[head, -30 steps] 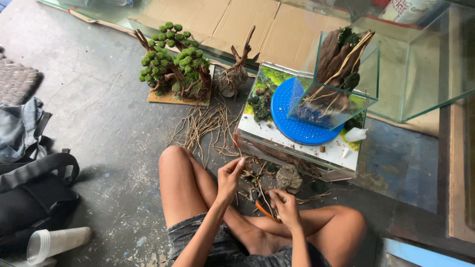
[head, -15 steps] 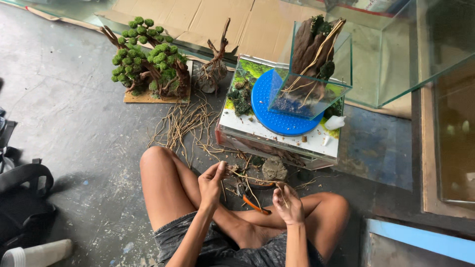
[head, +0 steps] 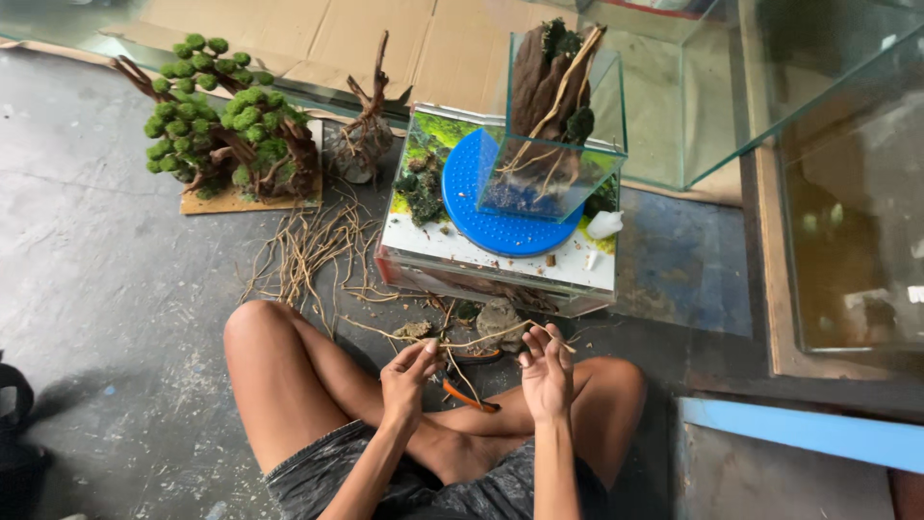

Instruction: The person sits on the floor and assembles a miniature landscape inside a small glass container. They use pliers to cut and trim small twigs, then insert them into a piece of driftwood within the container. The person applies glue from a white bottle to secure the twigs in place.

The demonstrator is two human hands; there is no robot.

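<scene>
We see the left hand (head: 409, 374) and right hand (head: 547, 371) pinching a thin pale dry root twig (head: 481, 339) between closed fingertips, just below the blue round perforated plastic turntable (head: 472, 207).

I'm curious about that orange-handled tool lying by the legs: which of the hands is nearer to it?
The left. The left hand is just above and left of the orange-handled tool, almost over it; the right hand is farther off, to its right.

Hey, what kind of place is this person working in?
Probably an aquascaping workshop floor: empty glass tanks, a moss-ball bonsai tree, loose roots, and both hands holding a thin root.
</scene>
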